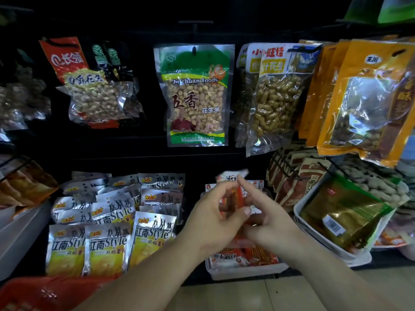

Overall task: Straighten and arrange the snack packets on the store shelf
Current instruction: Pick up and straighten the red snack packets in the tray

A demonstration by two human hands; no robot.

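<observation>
Thumb and curled fingers of the left hand (214, 213) pinch a red packet (239, 197); the right hand (270, 223) curls on its lower part, index raised to its top edge. The packet is upright over a white tray (247, 271) of like ones, silver packets (107, 243) to the left

Silver-and-yellow packets (107, 243); green-topped peanut bag (195, 95).

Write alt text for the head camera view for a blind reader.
A left hand and right hand hold a red-and-white snack packet over a white tray of similar packets. Silver-and-yellow packets lie to its left; peanut bags hang above.
</observation>
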